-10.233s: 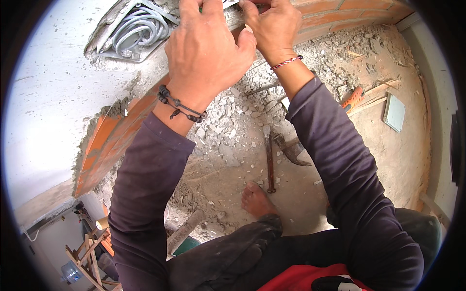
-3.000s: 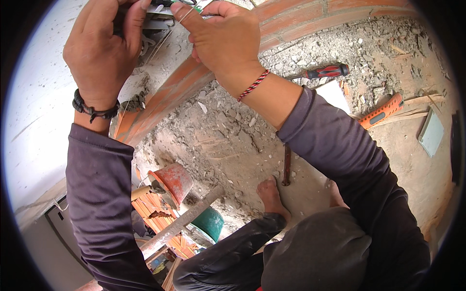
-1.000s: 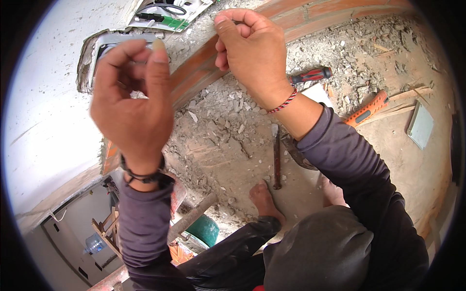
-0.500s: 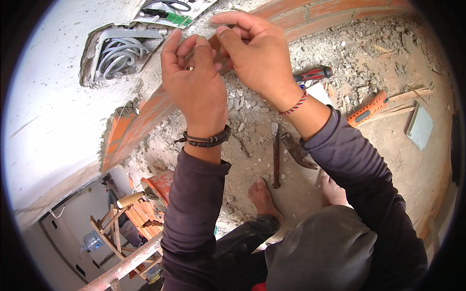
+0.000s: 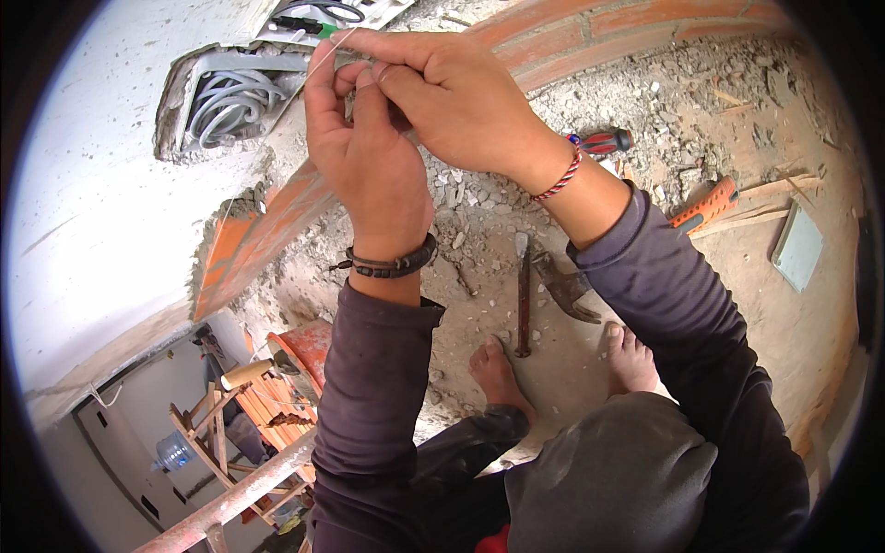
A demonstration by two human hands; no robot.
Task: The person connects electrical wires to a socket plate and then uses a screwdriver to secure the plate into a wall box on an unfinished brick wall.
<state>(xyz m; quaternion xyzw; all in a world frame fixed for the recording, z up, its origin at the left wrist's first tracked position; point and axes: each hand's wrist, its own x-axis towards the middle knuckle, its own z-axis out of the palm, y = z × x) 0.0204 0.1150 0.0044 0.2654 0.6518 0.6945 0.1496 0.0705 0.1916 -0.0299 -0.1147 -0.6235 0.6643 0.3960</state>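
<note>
My left hand (image 5: 369,170) and my right hand (image 5: 475,106) meet with bent fingers beside the wall openings, pinching a thin pale wire (image 5: 323,57); where exactly each grips it is partly hidden. A recessed box (image 5: 230,106) in the white wall holds coiled grey cable. Above it, a white housing (image 5: 385,13) holds a black cable and a green connector (image 5: 324,30), partly behind my fingertips. Orange brickwork (image 5: 230,249) shows below and beyond the cut plaster.
On the rubble-strewn floor lie a red-black screwdriver (image 5: 607,142), orange-handled tool (image 5: 705,207), chisel (image 5: 523,304), hammer (image 5: 567,293) and pale plate (image 5: 797,247). Lower left hold a bucket (image 5: 304,343), wooden frame (image 5: 207,433), metal pole (image 5: 212,502) and water bottle (image 5: 173,453). My bare feet are below.
My right hand has moved leftward to meet my left hand, which rose from lower left a second ago. The thin wire now shows at the fingertips, near the green connector.
</note>
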